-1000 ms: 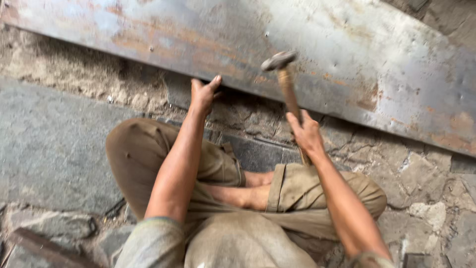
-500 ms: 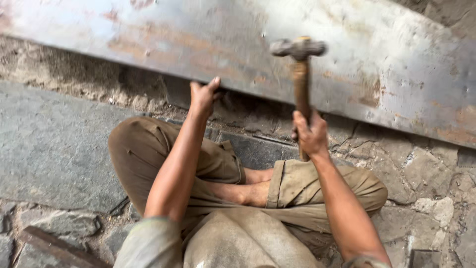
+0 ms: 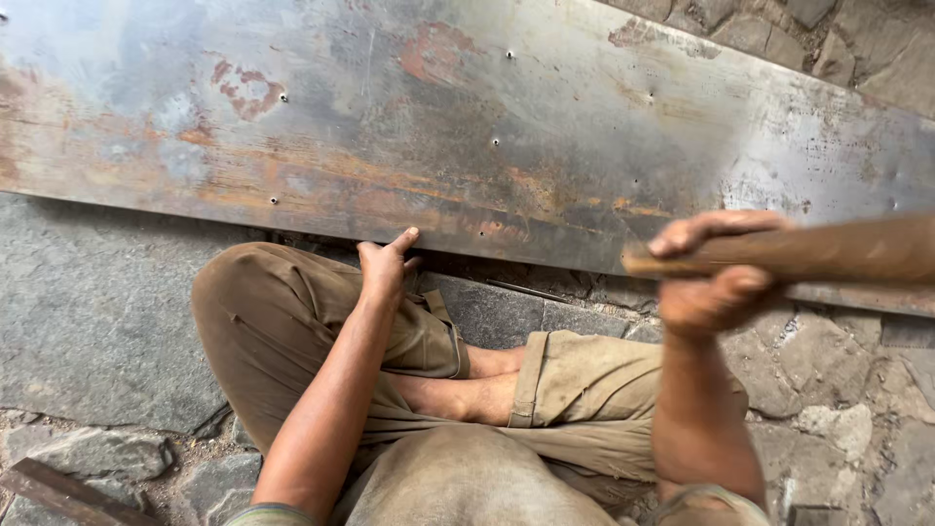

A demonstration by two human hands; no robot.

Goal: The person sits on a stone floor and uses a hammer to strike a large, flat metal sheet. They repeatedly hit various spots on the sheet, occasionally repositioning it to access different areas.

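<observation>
The right hand [image 3: 711,278] is wrapped tight around a wooden handle [image 3: 828,251], fingers curled over the top of it and thumb folded under, so the grip is fully closed on the wood. The handle lies nearly level, running from the fist out to the right edge of the view, close to the camera and blurred; whatever head it carries is out of sight. The left hand [image 3: 385,265] reaches far, its fingers loosely spread and its fingertips touching the near edge of a long metal sheet [image 3: 467,127]; whether the fingers hook under that edge cannot be told. The sheet runs across the whole far part of the view, tilting down toward the right, grey steel with patches of orange rust and a few small holes dotted over it. Its near edge sits just above the stone floor [image 3: 88,321], which is made of big flat grey slabs on the left and rougher, broken stones on the right. The person sits cross-legged on the stones in brown trousers [image 3: 282,312], knees near the sheet, a bare foot tucked between the legs. A dark rusty bar [image 3: 58,492] lies at the near left corner.
</observation>
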